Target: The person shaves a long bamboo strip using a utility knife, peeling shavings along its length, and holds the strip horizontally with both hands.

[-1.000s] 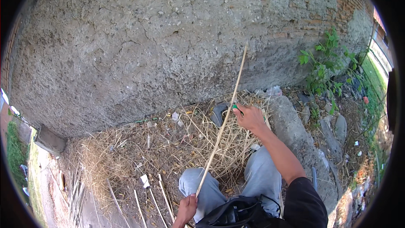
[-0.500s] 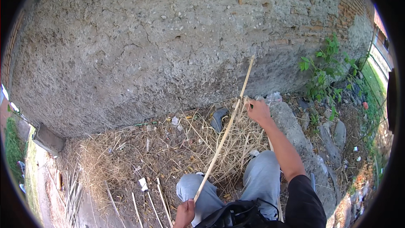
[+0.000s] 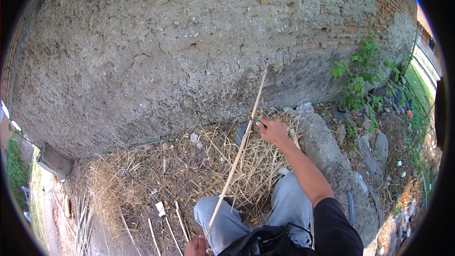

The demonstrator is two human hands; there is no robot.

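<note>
The right hand (image 3: pixel 273 130) is seen stretched forward over a heap of dry straw (image 3: pixel 246 170), its fingers closed around a small green-handled tool (image 3: pixel 260 122), of which only a short green end shows past the knuckles; the kind of tool cannot be told. The hand is set just beside the upper part of a long, thin pale stick (image 3: pixel 235 155). The left hand (image 3: pixel 195 246) is found at the lower edge of the picture, closed around the bottom end of that stick. The stick is held slanting, running from the left hand up and to the right, past the right hand, with its tip seen against the rough plastered wall (image 3: pixel 189 52).

Below the hands, grey trousers (image 3: pixel 289 206) are seen over the bent knees, and a black bag (image 3: pixel 263 244) is held against the body. Several shorter pale sticks (image 3: pixel 168 225) are laid on the ground to the left of the knees, near a scrap of white litter. Flat grey stones (image 3: pixel 332 156) are lined along the ground to the right of the straw, and a green leafy plant (image 3: pixel 360 78) is seen growing at the foot of the wall beyond them.
</note>
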